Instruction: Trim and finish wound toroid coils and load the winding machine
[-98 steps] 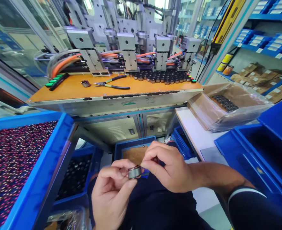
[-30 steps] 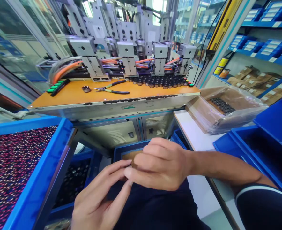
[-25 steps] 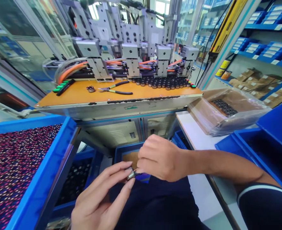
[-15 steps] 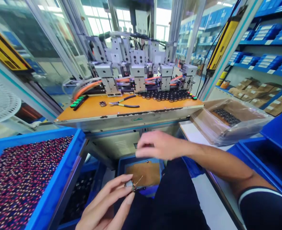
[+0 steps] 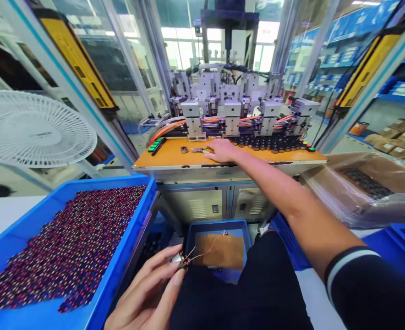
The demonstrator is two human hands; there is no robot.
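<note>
My left hand [image 5: 150, 291] pinches a small wound motor coil [image 5: 179, 259] between thumb and fingers, low in the middle of the head view. Thin copper wires [image 5: 202, 253] stick out from it to the right. At the orange worktable, my right hand [image 5: 220, 151] is closed over the handles of the cutting pliers [image 5: 199, 150], which lie with their jaws pointing left. Its fingers cover most of the handles. A second small coil [image 5: 183, 149] sits on the table left of the jaws.
Behind the orange tabletop [image 5: 168, 158] stands a multi-station machine [image 5: 232, 110]. Rows of dark round parts [image 5: 274, 143] sit before it. A blue bin [image 5: 147, 188] of coils is left; a blue tray [image 5: 193, 229] with cardboard lies below. A plastic-lined box [image 5: 340, 201] is right, a white fan [image 5: 37, 128] left.
My right hand has moved forward from above my lap to the pliers on the table. My left hand still holds the coil. The view has turned left.
</note>
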